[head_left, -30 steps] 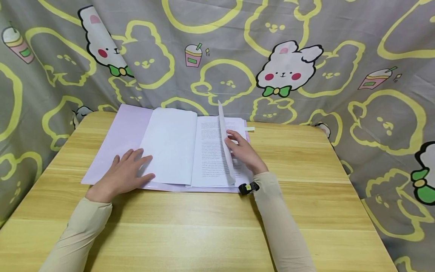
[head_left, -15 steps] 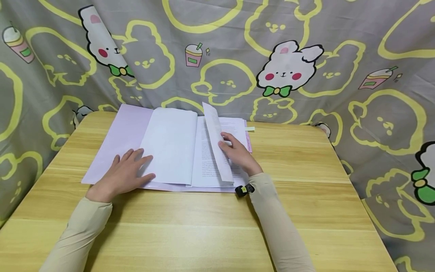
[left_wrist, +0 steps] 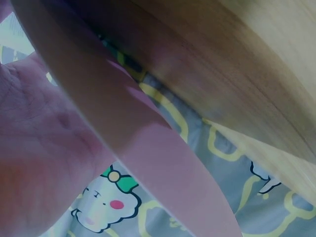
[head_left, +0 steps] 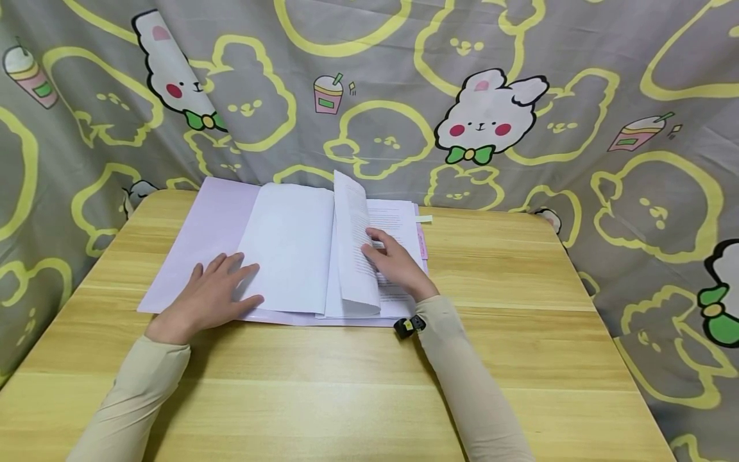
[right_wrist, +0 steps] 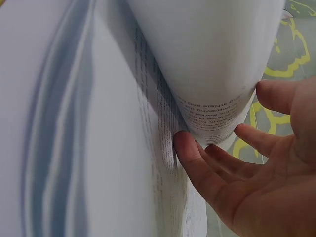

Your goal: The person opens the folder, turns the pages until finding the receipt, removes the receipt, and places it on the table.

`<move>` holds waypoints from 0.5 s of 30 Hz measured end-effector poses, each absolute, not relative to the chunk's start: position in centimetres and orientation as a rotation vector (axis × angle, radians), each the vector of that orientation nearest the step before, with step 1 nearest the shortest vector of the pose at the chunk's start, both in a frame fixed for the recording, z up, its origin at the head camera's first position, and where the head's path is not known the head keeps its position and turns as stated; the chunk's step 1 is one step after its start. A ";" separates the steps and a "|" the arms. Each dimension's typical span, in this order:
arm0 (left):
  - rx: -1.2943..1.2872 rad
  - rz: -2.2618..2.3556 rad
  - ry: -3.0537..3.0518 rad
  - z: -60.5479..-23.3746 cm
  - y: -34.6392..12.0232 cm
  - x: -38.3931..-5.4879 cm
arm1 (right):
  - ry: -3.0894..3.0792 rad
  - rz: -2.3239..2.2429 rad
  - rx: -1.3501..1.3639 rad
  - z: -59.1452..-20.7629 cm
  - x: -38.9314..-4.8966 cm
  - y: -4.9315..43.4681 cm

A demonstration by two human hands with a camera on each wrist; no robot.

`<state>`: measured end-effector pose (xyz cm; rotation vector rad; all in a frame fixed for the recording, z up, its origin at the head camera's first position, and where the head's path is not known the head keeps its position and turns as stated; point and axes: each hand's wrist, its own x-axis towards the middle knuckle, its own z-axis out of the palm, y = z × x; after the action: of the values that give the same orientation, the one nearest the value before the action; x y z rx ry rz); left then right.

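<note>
Item under inspection: a printed document (head_left: 392,212), lying spread inside a lilac cover (head_left: 213,208) on a wooden table (head_left: 346,385). A raised leaf (head_left: 353,256) stands bowed over the right half of the cover, just beyond its middle; whether it is a single sheet or several could not be established. Right hand (head_left: 398,264): located over the right part of the cover, fingers apart and loosely bent, tips touching the leaf's free edge; no closed pinch is evident. Left hand (head_left: 215,294): placed over the near left part of the cover, fingers well spread, grasping nothing, lying partly across a blank page (head_left: 288,250). Handling assessment: the leaf is judged very light and limp, bending under slight pressure, liable to crease if squeezed and to slide off a fingertip. Recommended hold is the middle of the free edge, lightly, with support behind the curve. The cover appears smooth and slightly glossy, hence possibly slippery against the table; steadying at its near left part is judged sound. A pale tab (head_left: 424,219) juts past the cover's right edge and should not be caught.
</note>
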<state>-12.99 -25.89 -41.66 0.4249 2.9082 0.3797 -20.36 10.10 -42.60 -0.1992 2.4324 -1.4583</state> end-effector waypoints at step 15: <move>0.436 0.380 2.919 -41.7 -25.9 -13.0 | 2.506 -1.385 -0.253 -43.0 -20.1 9.1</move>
<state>-12.96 -25.90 -41.67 0.4363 2.9193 0.3800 -20.05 9.14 -43.01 -0.2527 2.5064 -1.3846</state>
